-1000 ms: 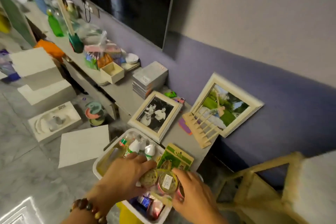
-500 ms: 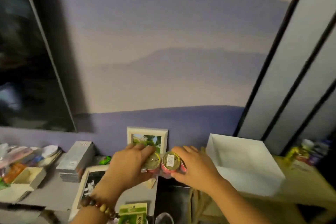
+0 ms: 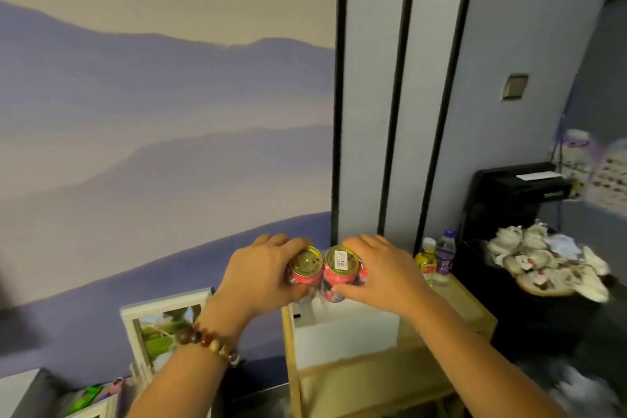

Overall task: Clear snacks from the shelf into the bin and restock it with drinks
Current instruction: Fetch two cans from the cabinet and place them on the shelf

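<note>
Cans are hovering side by side above the white box [image 3: 342, 332] on the wooden shelf [image 3: 468, 309]: left hand [image 3: 264, 273] is gripping one can [image 3: 305, 270], right hand [image 3: 380, 270] is gripping the other can [image 3: 341, 268].

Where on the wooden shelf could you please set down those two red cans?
Inside the white open box, directly under the two red cans, looks bare. So does the shelf's wooden top right of the box. The far corner is crowded by two plastic bottles.

glossy metal cans [image 3: 319, 270] with gold lids, a pale wooden shelf [image 3: 451, 312], clear plastic bottles [image 3: 445, 256].
</note>
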A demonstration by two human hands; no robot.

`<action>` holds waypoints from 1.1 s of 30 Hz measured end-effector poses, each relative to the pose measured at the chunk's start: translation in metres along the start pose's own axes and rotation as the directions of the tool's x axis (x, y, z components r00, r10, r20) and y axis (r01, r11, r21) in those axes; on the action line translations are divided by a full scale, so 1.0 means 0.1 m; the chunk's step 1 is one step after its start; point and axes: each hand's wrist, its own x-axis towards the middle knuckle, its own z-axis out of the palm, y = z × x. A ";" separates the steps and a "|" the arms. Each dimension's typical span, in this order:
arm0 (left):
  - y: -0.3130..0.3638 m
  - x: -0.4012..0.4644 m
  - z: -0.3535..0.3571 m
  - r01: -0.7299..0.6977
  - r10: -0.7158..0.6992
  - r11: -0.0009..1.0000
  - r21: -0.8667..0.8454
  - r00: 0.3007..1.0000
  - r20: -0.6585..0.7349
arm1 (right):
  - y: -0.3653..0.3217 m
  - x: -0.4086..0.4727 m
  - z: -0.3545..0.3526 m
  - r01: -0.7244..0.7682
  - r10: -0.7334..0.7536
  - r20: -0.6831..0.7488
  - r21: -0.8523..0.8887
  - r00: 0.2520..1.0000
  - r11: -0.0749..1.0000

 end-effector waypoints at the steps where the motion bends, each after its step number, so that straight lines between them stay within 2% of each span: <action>1: 0.16 0.13 0.06 -0.020 0.020 1.000 -0.011 1.000 0.006 | 0.19 -0.07 -0.07 -0.018 0.018 -0.014 -0.003 1.000 1.000; 10: 1.82 1.35 0.94 -0.126 0.129 0.986 -0.110 0.992 0.016 | 2.21 -0.65 -0.61 -0.125 0.122 -0.068 -0.043 0.990 0.991; 15: 2.39 1.86 1.46 -0.121 0.129 0.980 -0.157 0.991 0.044 | 3.06 -0.75 -0.74 -0.135 0.134 -0.037 -0.047 0.990 0.990; 23: 2.59 2.32 2.23 -0.059 0.078 0.978 -0.200 0.993 0.087 | 3.85 -0.52 -0.42 -0.158 0.162 0.044 -0.089 0.986 0.983; 30: 2.41 2.56 3.14 0.066 -0.033 0.976 -0.206 0.987 0.157 | 4.35 -0.12 0.31 -0.184 0.202 0.146 -0.128 0.968 0.974; 33: 2.32 2.65 3.55 0.136 -0.085 0.968 -0.211 0.969 0.232 | 4.55 0.03 0.68 -0.211 0.229 0.203 -0.109 0.952 0.972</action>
